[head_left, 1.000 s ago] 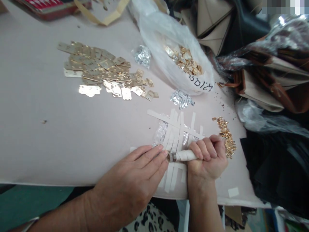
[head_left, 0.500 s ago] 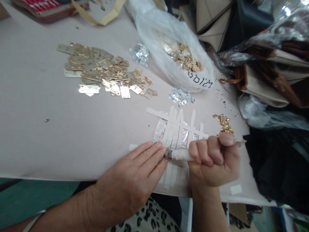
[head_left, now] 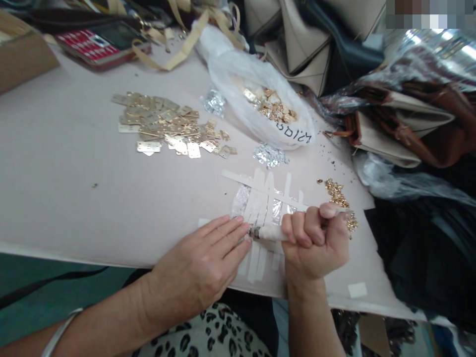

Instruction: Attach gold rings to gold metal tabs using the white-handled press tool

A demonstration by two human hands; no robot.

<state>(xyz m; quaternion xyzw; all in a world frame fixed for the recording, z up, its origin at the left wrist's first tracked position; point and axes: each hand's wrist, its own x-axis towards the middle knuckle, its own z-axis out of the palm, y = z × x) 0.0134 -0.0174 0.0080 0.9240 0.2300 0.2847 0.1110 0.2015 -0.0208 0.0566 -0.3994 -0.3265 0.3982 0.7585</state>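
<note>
Tightly wrapped tool: A hand tool (head_left: 270, 233) shows a white-bound handle and a dull metal collar, the wrapping pale and slightly creased.
Place on the bench: The tool points left, near the front edge of the bench (head_left: 74, 198) and right of its middle, by crossed strips of white tape (head_left: 256, 198) over clear plastic (head_left: 277, 206).
Right hand: Fingers of the right hand (head_left: 316, 243) close around the handle in a fist.
Left hand: Fingers of the left hand (head_left: 206, 260) lie extended side by side, back of the hand up, tips at the metal end; whether they pinch anything cannot be told.
Metal pieces: Gold plates (head_left: 159, 119) spread toward the back edge, silver discs (head_left: 270, 155) lie behind the tape, and small gold pieces (head_left: 336, 193) sit near the right edge.
Hidden: The tool's working tip disappears at the left fingertips; the fist covers much of the handle.
Hard to make out: A pale end past the right thumb is blurred, as is lettering on the plastic bag (head_left: 241, 74).
Cut off: The frame crops the left forearm, with its bracelet (head_left: 61, 332), and the cardboard box (head_left: 26, 54) at the bench's back left corner.
</note>
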